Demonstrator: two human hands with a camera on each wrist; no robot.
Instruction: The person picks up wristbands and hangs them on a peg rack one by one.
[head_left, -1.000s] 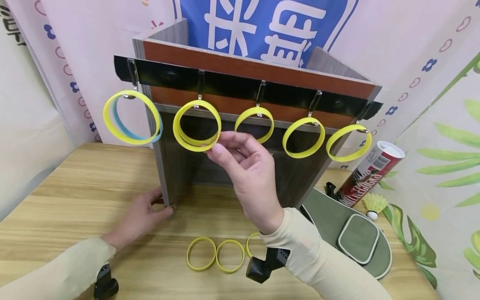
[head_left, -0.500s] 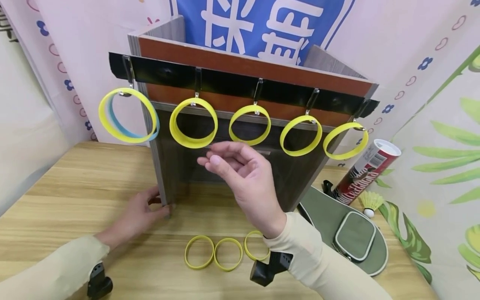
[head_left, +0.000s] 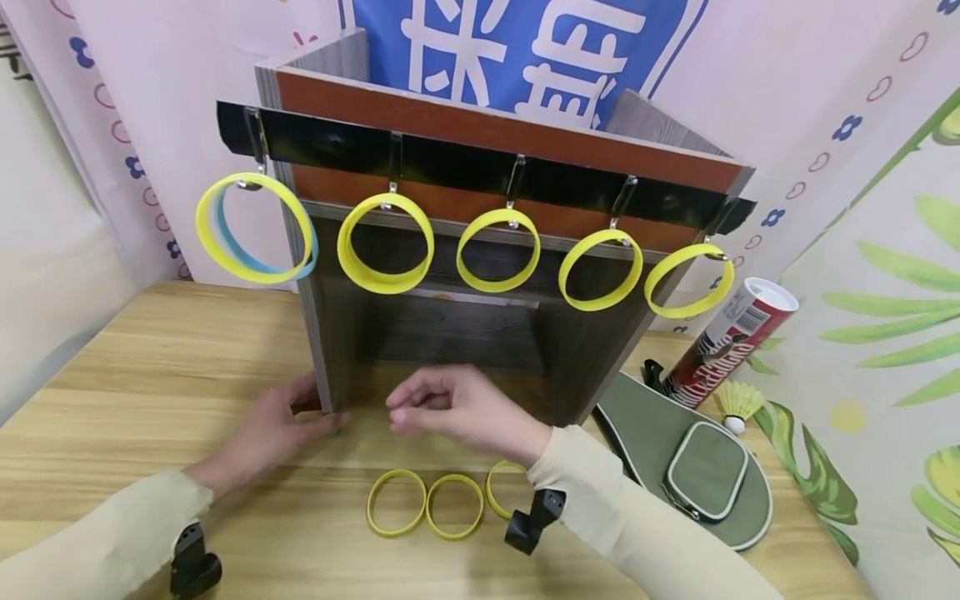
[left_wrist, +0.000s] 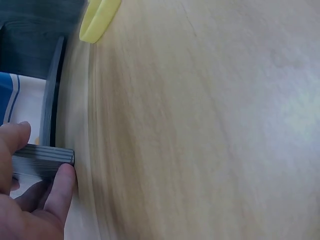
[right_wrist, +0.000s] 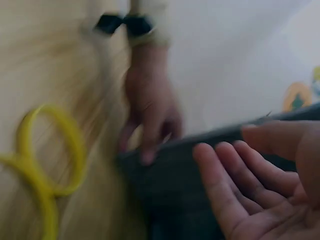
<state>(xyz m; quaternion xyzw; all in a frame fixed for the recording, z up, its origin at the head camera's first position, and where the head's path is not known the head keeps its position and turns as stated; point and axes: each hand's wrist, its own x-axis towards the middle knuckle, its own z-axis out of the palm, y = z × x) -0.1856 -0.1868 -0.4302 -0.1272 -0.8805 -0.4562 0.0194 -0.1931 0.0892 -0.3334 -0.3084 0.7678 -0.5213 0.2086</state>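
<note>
My left hand [head_left: 273, 433] grips the lower front edge of the grey wooden stand's left side panel [head_left: 318, 342], thumb on one face and fingers on the other. In front of the stand's opening, my right hand [head_left: 465, 408] hangs in the air with loosely bent fingers and holds nothing. Below it, yellow silicone wristbands lie flat on the table: a left one [head_left: 396, 503], a middle one [head_left: 454, 507] and a right one [head_left: 498, 490], partly hidden by the right wrist. Yellow wristbands [head_left: 385, 283] hang from several hooks on the stand's black strip [head_left: 457, 171]; the leftmost hook also bears a blue wristband [head_left: 311, 258].
On the right, a red shuttlecock tube [head_left: 727, 342] leans beside the stand. Close to it are a yellow shuttlecock [head_left: 738, 404] and a green racket bag [head_left: 660, 433]. Behind the wooden table [head_left: 112, 383] hangs a printed cloth [head_left: 697, 108].
My right hand has let go of the yellow wristband on the second hook from the left and has dropped toward the table. The left hand has kept its grip on the panel.
</note>
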